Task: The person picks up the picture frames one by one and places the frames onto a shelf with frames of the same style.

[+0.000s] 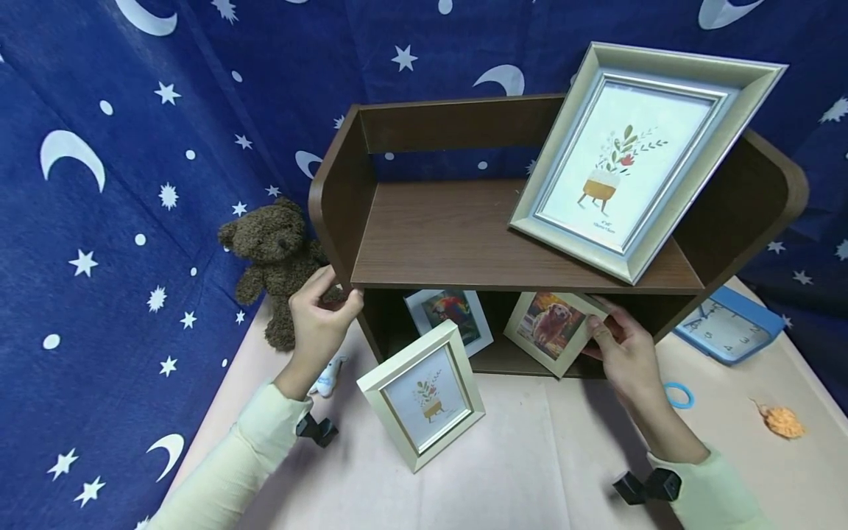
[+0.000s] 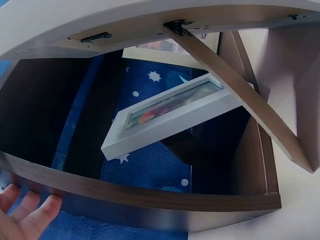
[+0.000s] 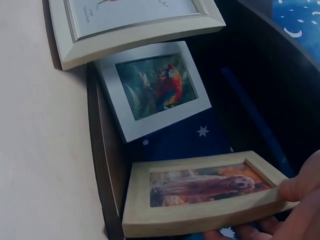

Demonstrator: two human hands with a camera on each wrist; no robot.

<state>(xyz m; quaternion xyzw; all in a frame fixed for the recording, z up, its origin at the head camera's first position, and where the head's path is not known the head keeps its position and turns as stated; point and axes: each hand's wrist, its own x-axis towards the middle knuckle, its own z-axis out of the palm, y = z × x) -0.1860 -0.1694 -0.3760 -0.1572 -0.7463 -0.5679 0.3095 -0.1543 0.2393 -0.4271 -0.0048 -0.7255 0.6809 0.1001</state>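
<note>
Wooden shelf (image 1: 464,235) stands on the pink worktop (image 1: 563,471); every place below is given from it. Stiff, boxy, heavy-looking; its boards would take a firm hold.

Big silver frame (image 1: 636,158), plant print, leans on its upper board at the right end.

White frame (image 1: 424,394), same print, stands on the worktop just in front of the lower opening.

Parrot frame (image 3: 155,90) leans at the back of the lower compartment, left of middle.

Dog frame (image 3: 205,192), pale wood, sits at the right of the lower compartment, tilted, front edge at the opening. Likely light and rigid, with a glazed face that could crack or smudge. Best taken by the wooden border, not the face.

Right hand (image 1: 626,350) pinches its right edge, thumb on front.

Left hand (image 1: 321,316) curls over the shelf's front left corner.

Teddy bear (image 1: 278,258) sits left of the shelf.
</note>
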